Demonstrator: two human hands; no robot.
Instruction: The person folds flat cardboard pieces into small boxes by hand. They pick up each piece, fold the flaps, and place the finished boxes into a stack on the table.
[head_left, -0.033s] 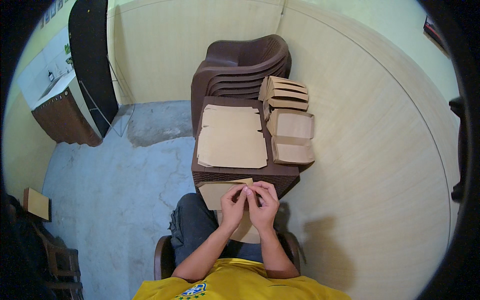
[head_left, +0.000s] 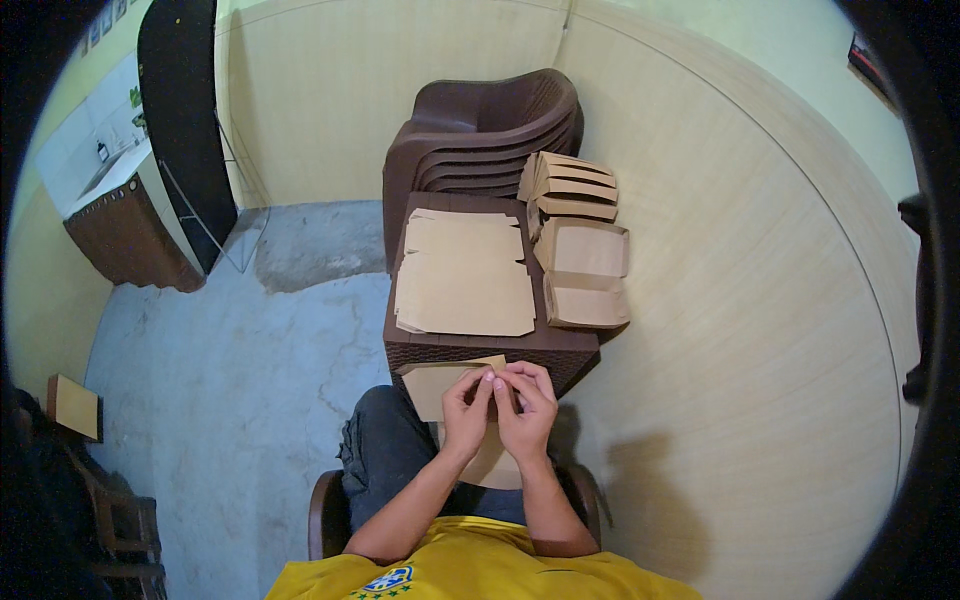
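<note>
Left hand (head_left: pixel 467 412) and right hand (head_left: pixel 527 408) side by side, fingertips pinched on flat tan cardboard blank (head_left: pixel 440 385) over lap. Ahead: dark brown woven counter (head_left: pixel 470 350) bearing stacked flat tan sheets (head_left: pixel 465 280), folded tan boxes (head_left: pixel 585 270) at right. Grey concrete floor (head_left: pixel 230 370) left. Forearms converging from below.
</note>
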